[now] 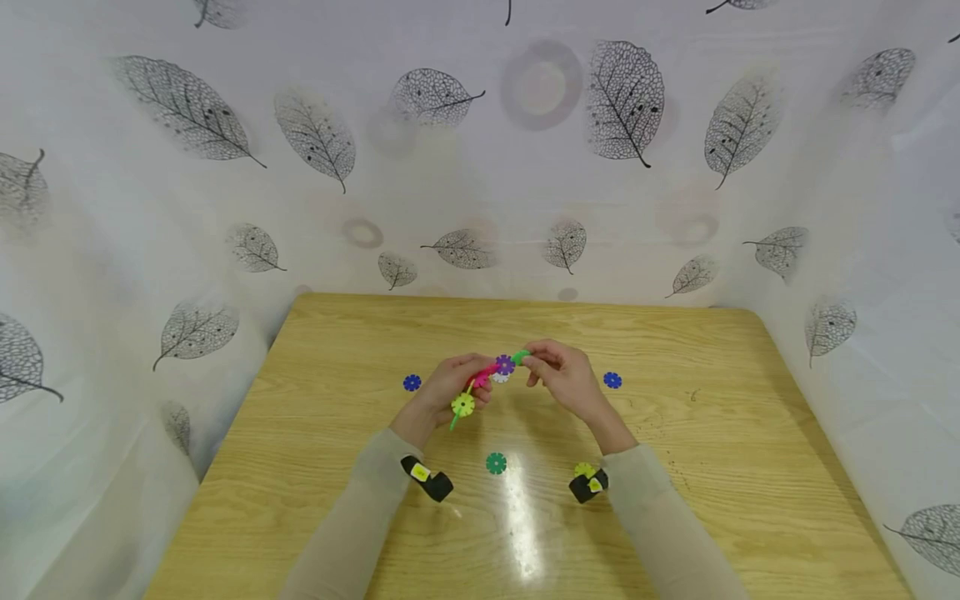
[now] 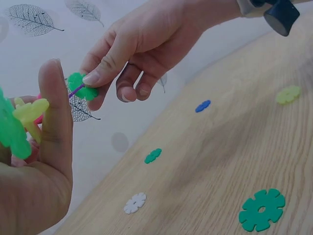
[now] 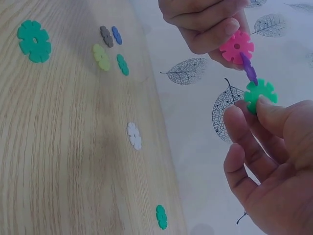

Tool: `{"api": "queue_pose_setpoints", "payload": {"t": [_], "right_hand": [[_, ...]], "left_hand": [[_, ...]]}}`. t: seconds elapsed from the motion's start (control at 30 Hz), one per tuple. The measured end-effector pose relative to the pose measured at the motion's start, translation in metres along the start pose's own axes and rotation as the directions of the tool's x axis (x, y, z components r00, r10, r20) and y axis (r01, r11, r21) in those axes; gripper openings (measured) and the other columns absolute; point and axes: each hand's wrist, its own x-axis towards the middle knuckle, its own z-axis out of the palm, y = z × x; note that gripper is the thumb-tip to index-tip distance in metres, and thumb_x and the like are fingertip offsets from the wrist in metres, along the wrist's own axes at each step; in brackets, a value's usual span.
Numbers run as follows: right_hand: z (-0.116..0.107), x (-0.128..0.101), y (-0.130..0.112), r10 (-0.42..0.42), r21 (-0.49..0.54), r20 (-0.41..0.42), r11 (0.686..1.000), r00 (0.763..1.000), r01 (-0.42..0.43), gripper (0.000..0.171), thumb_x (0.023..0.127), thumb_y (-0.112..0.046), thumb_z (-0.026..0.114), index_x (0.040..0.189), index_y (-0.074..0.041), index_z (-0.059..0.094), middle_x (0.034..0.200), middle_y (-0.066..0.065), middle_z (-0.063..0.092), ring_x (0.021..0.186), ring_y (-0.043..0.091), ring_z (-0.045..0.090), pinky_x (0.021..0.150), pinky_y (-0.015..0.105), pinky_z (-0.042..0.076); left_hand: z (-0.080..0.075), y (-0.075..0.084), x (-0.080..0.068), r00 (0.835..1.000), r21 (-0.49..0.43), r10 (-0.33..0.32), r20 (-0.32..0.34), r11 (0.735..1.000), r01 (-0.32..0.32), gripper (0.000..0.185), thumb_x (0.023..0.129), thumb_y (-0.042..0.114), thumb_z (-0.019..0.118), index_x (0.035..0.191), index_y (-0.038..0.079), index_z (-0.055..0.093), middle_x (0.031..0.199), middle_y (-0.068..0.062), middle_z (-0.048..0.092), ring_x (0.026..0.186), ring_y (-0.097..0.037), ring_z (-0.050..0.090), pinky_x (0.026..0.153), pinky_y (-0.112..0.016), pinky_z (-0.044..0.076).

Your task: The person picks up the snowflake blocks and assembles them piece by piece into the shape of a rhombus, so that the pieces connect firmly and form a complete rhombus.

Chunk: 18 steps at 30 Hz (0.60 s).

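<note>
Above the table, my left hand (image 1: 442,390) grips a chain of notched plastic discs. A pink disc (image 3: 237,46) is pinched between its thumb and fingers. Farther down the chain a yellow disc (image 1: 463,405) and a bright green disc (image 2: 13,129) hang beside the palm. Slotted to the pink disc is a purple disc (image 1: 505,365), standing between the two hands. My right hand (image 1: 570,382) pinches another bright green disc (image 3: 260,94) by thumb and forefinger, its edge meeting the purple disc. The other right fingers are loosely bent.
Loose discs lie scattered on the wooden table (image 1: 337,500): a dark green disc (image 1: 496,463), a blue disc (image 1: 412,382) to the left, another blue disc (image 1: 612,380) to the right, a yellow disc (image 1: 584,470) by the right wrist, and a white disc (image 3: 134,135). A leaf-print curtain (image 1: 480,183) surrounds the table.
</note>
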Motion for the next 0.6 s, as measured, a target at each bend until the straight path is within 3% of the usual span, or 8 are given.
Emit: {"api": "queue_pose_setpoints", "payload": {"t": [0.17, 0.37, 0.6], "right_hand": [[0.003, -0.001, 0.001, -0.006, -0.017, -0.024, 1.0, 1.0, 0.006, 0.025, 0.099, -0.019, 0.062, 0.118, -0.005, 0.07, 0.094, 0.012, 0.074, 0.07, 0.028, 0.07, 0.054, 0.023, 0.049], [0.01, 0.0, 0.003, 0.024, -0.044, -0.074, 0.999, 0.997, -0.027, 0.028, 0.098, -0.019, 0.063, 0.122, -0.007, 0.07, 0.1, 0.014, 0.075, 0.065, 0.02, 0.07, 0.039, 0.019, 0.03], [0.014, -0.001, -0.001, -0.003, -0.066, -0.1, 0.998, 0.995, -0.004, 0.019, 0.098, -0.014, 0.063, 0.113, -0.013, 0.075, 0.076, 0.004, 0.073, 0.058, 0.023, 0.067, 0.036, 0.019, 0.026]], "left_hand": [[0.001, 0.0, 0.002, 1.0, -0.019, -0.008, -0.022, 1.0, 0.007, 0.024, 0.101, 0.025, 0.057, 0.114, 0.004, 0.062, 0.068, 0.001, 0.06, 0.053, -0.006, 0.057, 0.05, -0.016, 0.051], [0.002, -0.002, 0.004, 0.998, -0.051, -0.02, -0.053, 0.999, 0.017, 0.02, 0.101, 0.023, 0.058, 0.11, 0.006, 0.063, 0.068, 0.001, 0.059, 0.053, -0.005, 0.055, 0.049, -0.015, 0.049], [0.002, -0.003, 0.005, 0.997, -0.072, -0.036, -0.073, 0.997, 0.031, 0.017, 0.102, 0.022, 0.058, 0.107, 0.007, 0.062, 0.068, 0.002, 0.058, 0.054, -0.005, 0.054, 0.05, -0.015, 0.046]]}}
